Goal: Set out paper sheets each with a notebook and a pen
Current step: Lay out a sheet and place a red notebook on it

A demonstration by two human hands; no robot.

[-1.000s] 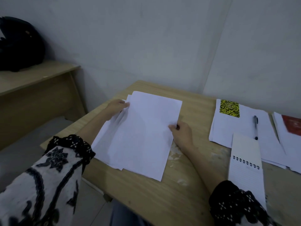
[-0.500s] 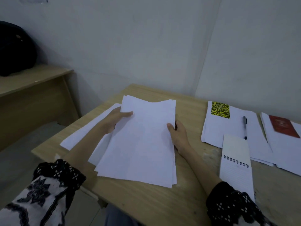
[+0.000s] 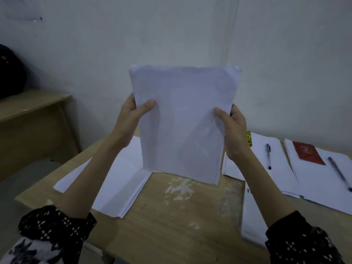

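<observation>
Both hands hold a stack of white paper sheets (image 3: 182, 122) upright, its lower edge on or just above the wooden table (image 3: 182, 221). My left hand (image 3: 133, 115) grips the stack's left edge, my right hand (image 3: 232, 128) its right edge. More white sheets (image 3: 118, 187) lie flat on the table below my left arm. To the right lies a paper set (image 3: 274, 164) with a yellow-black notebook (image 3: 249, 139), mostly hidden by my right hand, and a pen (image 3: 268, 156). Farther right another paper set (image 3: 327, 185) carries a red notebook (image 3: 307, 153) and a pen (image 3: 340, 174).
A white spiral notepad (image 3: 251, 221) lies near my right forearm at the table's right front. A lower wooden desk (image 3: 32, 119) stands at the left with a black bag (image 3: 10, 73) on it. A grey wall rises right behind the table.
The stack was lying flat under both hands; now both hands have raised it upright at the table's middle. Some sheets stayed flat on the left.
</observation>
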